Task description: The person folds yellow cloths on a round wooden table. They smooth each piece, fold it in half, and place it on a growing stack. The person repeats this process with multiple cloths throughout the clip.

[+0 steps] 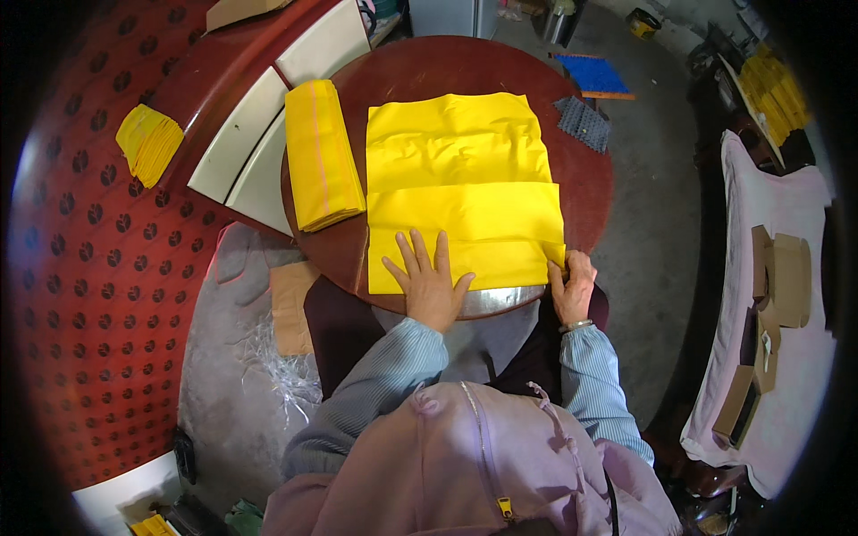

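A yellow sheet (456, 143), thin and slightly wrinkled, lies on the round dark-red table (585, 192) in front of me. Its near part is folded back over itself, making a doubled band along the near side. My left hand (432, 284) rests flat on that band, fingers spread. At the sheet's near right corner, my right hand (574, 284) pinches the edge between thumb and fingers. Left of the sheet sits a thick stack of folded yellow sheets (322, 156) with a pinkish line down it.
Another folded yellow bundle (149, 145) lies on the red patterned cover at left. A grey textured mat (583, 123) sits at the table's right edge, near a blue board (593, 75). Open cardboard boxes (786, 281) rest on a pale cloth at right. Cream drawers (239, 134) adjoin the table.
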### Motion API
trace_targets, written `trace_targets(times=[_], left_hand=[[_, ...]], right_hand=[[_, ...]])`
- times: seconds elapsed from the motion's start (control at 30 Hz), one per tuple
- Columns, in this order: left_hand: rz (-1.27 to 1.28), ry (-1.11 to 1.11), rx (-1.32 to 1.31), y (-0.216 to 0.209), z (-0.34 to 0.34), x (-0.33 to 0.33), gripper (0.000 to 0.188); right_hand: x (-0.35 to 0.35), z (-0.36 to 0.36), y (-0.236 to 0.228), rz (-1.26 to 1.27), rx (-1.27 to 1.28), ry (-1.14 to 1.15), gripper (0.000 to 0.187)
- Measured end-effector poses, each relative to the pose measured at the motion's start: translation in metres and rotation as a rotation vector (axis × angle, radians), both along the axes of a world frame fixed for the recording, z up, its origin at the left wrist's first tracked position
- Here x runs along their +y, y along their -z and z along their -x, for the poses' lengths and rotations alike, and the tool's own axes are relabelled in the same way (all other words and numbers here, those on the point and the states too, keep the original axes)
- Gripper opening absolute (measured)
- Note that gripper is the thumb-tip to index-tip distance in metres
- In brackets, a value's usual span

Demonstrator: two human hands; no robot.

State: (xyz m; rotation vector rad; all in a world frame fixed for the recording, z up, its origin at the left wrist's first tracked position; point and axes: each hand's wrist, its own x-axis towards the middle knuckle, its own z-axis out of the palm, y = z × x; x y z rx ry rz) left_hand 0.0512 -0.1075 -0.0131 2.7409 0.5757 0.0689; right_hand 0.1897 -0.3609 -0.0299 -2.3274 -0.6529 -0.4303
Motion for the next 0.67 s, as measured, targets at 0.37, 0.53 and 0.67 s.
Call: trace_targets(times=[0.37,0.53,0.67], left_hand=[[-0.164,-0.072,0.084,-0.007,-0.008,-0.014,0.1],[-0.274,-0.068,0.132,0.001,-0.01,-0.011,0.099],[-0.15,-0.061,-0.008,0.01,0.005,0.008,0.103]], right_hand=[[0.05,0.051,-0.038,0.113,-0.224,-0.091,0.042],[0.105,0.067,-0.019,0.315,0.047,-0.291,0.057],[0.081,0.056,-0.012,0.47,0.072,-0.171,0.065]])
